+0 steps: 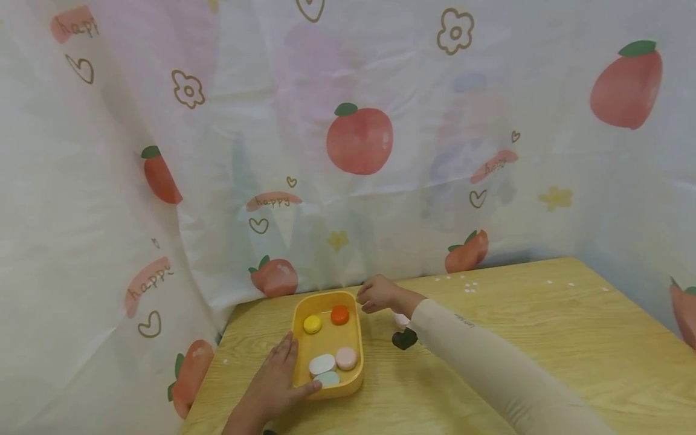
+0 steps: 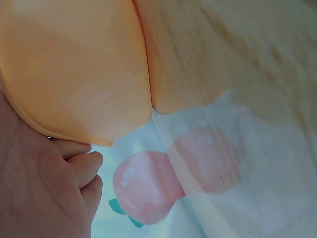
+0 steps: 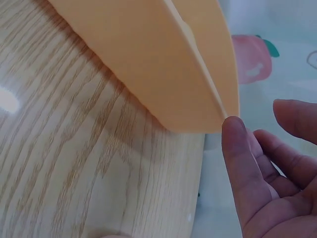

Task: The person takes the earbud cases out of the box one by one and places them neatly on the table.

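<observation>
A yellow open-topped box (image 1: pixel 359 374) stands on the wooden table. Inside lie a yellow round piece (image 1: pixel 312 324) and an orange-red round one (image 1: pixel 339 315) toward the far end. Nearer are a pale pink round piece (image 1: pixel 346 358), a white oval (image 1: pixel 323 365) and a pale green oval (image 1: pixel 328 379). My left hand (image 1: pixel 277 368) holds the near left corner, fingers along the outer wall and thumb over the rim. At the far right corner, my right hand (image 1: pixel 379 294) has one fingertip right at the rim; its thumb stands apart in the right wrist view.
Right of the box, a dark heart-shaped piece (image 1: pixel 405 339) and a pale pink piece (image 1: pixel 402 321) lie partly behind the right sleeve (image 1: pixel 478 356). Small white bits (image 1: pixel 470 287) dot the tabletop. A fruit-printed curtain (image 1: pixel 391 229) hangs along the table's back edge.
</observation>
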The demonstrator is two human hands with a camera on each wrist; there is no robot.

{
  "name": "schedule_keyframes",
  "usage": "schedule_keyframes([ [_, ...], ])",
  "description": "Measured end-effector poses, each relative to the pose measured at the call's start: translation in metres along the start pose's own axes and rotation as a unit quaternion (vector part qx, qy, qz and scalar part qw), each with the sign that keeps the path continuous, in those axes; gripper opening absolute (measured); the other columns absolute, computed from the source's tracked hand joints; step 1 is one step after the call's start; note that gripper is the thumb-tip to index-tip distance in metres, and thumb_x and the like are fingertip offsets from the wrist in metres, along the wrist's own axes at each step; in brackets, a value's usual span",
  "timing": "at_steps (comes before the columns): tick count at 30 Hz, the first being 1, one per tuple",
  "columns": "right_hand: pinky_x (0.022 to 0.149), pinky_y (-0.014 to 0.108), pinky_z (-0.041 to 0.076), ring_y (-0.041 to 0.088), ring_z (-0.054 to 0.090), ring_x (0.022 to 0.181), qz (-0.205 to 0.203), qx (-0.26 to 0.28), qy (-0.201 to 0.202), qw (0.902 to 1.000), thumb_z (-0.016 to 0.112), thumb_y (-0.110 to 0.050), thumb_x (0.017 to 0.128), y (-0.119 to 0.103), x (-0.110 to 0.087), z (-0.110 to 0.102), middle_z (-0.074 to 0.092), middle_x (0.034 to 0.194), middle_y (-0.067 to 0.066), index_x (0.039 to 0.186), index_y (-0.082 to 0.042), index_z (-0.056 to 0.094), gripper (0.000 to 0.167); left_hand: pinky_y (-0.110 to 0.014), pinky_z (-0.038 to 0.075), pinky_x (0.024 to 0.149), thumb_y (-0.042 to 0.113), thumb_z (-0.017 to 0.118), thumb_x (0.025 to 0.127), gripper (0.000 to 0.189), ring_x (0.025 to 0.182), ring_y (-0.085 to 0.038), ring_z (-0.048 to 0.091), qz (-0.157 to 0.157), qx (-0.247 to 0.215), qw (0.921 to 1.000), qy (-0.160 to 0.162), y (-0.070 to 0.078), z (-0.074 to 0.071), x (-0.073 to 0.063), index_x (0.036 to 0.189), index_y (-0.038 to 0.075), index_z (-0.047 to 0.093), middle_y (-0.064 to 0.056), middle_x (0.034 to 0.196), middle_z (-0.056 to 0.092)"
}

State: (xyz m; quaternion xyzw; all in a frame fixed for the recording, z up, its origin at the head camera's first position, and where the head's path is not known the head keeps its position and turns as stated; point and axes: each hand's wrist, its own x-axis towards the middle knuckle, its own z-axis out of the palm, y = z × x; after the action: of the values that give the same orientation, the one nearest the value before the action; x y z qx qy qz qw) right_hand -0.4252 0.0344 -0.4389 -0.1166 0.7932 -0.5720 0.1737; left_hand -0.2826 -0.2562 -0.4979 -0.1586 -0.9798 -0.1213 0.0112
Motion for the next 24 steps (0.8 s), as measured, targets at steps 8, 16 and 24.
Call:
schedule_keyframes([
  [8, 0.078, 0.042, 0.057, 0.036, 0.068, 0.087, -0.008, -0.006, -0.015, 0.9998, 0.062, 0.001, 0.090, -0.007, 0.005, 0.011, 0.064, 0.109, 0.029, 0.115, 0.017, 0.061, 0.030, -0.051, 0.019, 0.114, 0.078, 0.047, 0.083, 0.110, 0.144, -0.033, 0.019, 0.002, 0.004, 1.0000, 0.007, -0.002, 0.002, 0.002, 0.150, -0.006, 0.027, -0.019, 0.159, 0.015],
  [16, 0.073, 0.038, 0.058, 0.029, 0.069, 0.079, -0.011, -0.029, -0.009, 0.9995, 0.066, -0.001, 0.087, -0.009, 0.014, 0.022, 0.067, 0.101, 0.025, 0.106, 0.012, 0.067, 0.023, -0.051, 0.019, 0.114, 0.081, 0.046, 0.081, 0.112, 0.144, -0.033, 0.018, -0.009, -0.001, 0.9999, -0.007, -0.001, -0.001, 0.002, 0.151, -0.004, 0.026, -0.018, 0.159, 0.014],
  [24, 0.065, 0.029, 0.056, 0.018, 0.063, 0.068, -0.016, -0.080, -0.008, 0.9966, 0.066, -0.002, 0.086, -0.014, 0.020, 0.031, 0.069, 0.098, 0.021, 0.104, 0.009, 0.070, 0.021, -0.051, 0.018, 0.114, 0.080, 0.045, 0.083, 0.111, 0.144, -0.033, 0.017, -0.003, -0.002, 1.0000, -0.008, 0.000, -0.003, 0.001, 0.151, -0.005, 0.024, -0.018, 0.159, 0.014],
])
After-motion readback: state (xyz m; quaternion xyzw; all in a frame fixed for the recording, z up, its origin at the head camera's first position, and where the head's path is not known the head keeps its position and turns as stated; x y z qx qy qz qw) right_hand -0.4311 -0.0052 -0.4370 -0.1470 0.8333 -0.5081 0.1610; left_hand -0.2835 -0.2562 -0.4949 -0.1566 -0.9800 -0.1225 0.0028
